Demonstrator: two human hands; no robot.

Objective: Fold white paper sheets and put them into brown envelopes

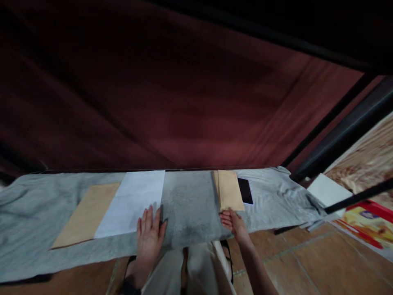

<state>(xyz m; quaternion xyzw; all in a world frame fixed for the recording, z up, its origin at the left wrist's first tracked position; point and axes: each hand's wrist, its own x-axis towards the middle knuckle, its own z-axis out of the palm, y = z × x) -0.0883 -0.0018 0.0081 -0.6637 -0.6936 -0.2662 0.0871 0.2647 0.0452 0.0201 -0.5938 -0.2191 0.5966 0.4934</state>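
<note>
R hand [233,223] touches envelope stack [229,189] near edge.

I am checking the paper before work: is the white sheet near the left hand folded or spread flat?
Spread flat. The white sheet lies as one smooth layer on the grey cloth, no crease visible; the left hand rests at its near corner.

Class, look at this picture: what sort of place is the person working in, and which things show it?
Probably a makeshift home work spot on the floor: a grey cloth spread over floor tiles, a dark red curtain behind, with brown envelopes and white paper laid out.
</note>
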